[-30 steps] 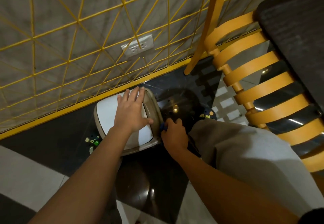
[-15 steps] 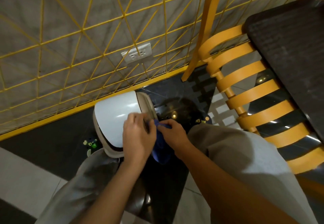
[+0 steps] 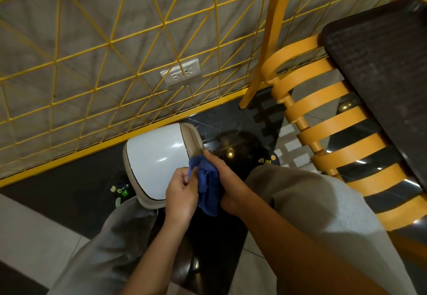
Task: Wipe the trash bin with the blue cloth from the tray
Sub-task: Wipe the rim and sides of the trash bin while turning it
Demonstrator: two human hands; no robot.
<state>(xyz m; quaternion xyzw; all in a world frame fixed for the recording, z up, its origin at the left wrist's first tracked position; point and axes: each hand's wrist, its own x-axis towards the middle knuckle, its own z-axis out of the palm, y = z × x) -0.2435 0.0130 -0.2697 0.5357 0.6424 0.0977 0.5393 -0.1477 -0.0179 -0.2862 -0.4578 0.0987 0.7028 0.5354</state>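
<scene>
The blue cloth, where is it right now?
In the head view the blue cloth is bunched between the left hand and right hand, just at the near right edge of the trash bin.

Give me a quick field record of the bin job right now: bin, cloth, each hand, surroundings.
bin: trash bin, white glossy lid with beige rim, on the dark floor by the yellow mesh wall
cloth: blue cloth, bunched, held between both hands at the bin's near right edge
left hand: left hand, fingers pinching the cloth's left side
right hand: right hand, gripping the cloth
surroundings: orange slatted chair to the right; wall outlet above the bin
wiping contact: cannot tell
</scene>
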